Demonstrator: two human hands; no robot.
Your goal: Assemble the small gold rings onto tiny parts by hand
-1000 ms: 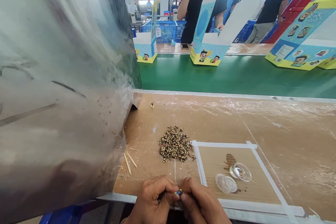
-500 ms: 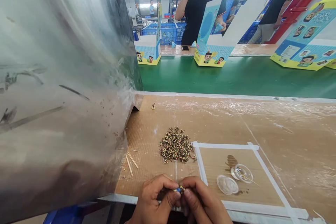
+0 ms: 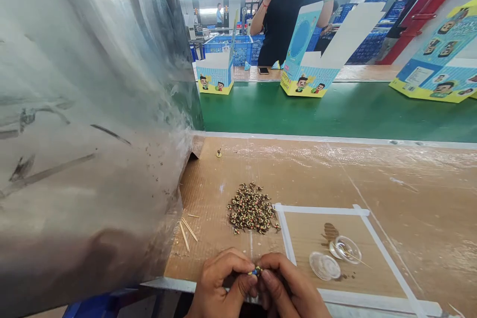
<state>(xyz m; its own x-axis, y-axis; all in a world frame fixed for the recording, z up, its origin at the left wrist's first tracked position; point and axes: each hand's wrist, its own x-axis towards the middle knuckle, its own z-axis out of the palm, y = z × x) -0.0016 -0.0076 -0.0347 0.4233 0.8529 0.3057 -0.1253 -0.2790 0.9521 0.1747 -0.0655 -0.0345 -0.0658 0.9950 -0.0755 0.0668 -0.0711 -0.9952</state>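
**One head-worn camera, looking forward and down across the bench**

The single view sits at the person's head, angled down over the near edge of the cardboard-covered table (image 3: 372,179). Both hands, the left hand (image 3: 218,283) and the right hand (image 3: 288,288), lie close under the lens at the bottom edge. Further off, the view faces a green conveyor belt (image 3: 335,112). A plastic sheet (image 3: 89,124) fills the left side, very near.

Your cardboard worktop (image 3: 372,179) lies under glossy, wrinkled film; the plastic sheet (image 3: 93,134) (left) looks shiny, smudged.
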